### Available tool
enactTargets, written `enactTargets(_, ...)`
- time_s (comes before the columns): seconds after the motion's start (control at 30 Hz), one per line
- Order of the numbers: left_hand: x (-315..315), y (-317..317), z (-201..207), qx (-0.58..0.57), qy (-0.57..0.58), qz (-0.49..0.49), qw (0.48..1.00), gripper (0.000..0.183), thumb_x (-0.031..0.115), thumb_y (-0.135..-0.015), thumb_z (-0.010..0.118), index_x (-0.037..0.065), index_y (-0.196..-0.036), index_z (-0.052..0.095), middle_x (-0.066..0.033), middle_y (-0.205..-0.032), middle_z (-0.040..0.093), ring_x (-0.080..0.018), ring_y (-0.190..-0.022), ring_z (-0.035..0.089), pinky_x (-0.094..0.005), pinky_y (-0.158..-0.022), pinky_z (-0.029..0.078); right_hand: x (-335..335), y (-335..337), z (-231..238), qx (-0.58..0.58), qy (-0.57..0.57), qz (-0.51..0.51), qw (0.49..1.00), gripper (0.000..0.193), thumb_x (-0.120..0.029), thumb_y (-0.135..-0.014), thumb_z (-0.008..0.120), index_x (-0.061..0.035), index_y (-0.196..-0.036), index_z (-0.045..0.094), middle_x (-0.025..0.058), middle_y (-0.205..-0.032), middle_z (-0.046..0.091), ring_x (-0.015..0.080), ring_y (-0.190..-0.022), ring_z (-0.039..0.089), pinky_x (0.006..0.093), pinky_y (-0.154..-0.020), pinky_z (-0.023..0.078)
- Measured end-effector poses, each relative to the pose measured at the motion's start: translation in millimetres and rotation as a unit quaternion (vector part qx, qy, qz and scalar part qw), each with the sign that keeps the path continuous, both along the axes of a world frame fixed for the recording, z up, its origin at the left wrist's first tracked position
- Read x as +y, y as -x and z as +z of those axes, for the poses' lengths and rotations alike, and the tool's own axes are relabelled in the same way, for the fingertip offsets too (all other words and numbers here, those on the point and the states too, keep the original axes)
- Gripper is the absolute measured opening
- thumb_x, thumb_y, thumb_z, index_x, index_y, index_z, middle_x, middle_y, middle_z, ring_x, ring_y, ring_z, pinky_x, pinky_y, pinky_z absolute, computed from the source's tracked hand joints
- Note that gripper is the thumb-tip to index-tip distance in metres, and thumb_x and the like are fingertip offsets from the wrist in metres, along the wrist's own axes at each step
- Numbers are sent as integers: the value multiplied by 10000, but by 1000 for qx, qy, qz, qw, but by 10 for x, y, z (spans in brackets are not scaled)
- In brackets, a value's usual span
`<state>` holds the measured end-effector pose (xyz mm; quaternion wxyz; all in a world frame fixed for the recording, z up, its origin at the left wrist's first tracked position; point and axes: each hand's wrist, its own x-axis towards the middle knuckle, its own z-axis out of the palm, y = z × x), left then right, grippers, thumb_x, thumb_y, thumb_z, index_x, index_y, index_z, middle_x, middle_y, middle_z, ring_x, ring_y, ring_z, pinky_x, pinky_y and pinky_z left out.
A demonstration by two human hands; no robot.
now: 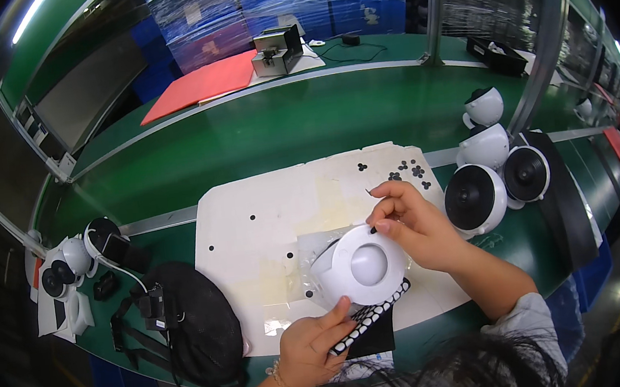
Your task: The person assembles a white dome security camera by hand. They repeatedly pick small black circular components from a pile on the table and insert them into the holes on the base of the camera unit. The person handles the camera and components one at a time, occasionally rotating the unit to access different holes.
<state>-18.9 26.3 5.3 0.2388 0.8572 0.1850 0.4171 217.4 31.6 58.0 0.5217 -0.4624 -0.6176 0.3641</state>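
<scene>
A white rounded device (pixel 349 282) with a ring-shaped base and a round hollow faces up over the cardboard sheet. My left hand (pixel 307 352) grips it from the lower left, its thumb on the rim. Beneath the device, close to my left fingers, a black strip with rows of white circles (pixel 372 315) slants up to the right. At the ring's upper right edge, my right hand (pixel 419 229) has thumb and fingertips pinched at a small black round pad (pixel 373 230). Whether that pad touches the rim is hard to tell.
Pale cardboard (pixel 252 288) covers the middle of the green bench, with scattered black dots (pixel 403 172). Several white devices with black round faces (pixel 476 198) stand at right. A black mesh bag (pixel 199 323) lies left, near more devices (pixel 75 257). A metal fixture (pixel 278 51) stands behind.
</scene>
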Motion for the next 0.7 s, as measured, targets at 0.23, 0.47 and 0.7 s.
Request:
enactTargets(0.23,-12,23,29,20,-15,3,1000,274,102,-614,651,62,-884,628,-111,-1156,571,-198,-567,541,-295,-534,441,-43,15,36,-17,2,7,1000,339,-50,-869,487,4,-1181,364,66,-852,556,152,-827,544,286,-790,421)
enactTargets(0.47,1,14,-11,6,-16,-9,1000,291,110,-602,641,52,-887,635,-123,-1150,573,-194,-585,562,-282,-537,444,-84,18,60,-75,-18,-7,997,350,-18,-853,520,13,-1170,376,68,-872,565,131,-871,535,277,-834,402)
enactTargets(0.7,-18,34,34,25,-25,0,999,292,99,-620,626,42,-906,629,-127,-1153,571,-199,-595,559,-290,-541,443,-201,81,195,-448,-196,-108,866,266,-87,-770,596,-53,-1029,549,86,-971,595,256,-956,560,393,-870,359)
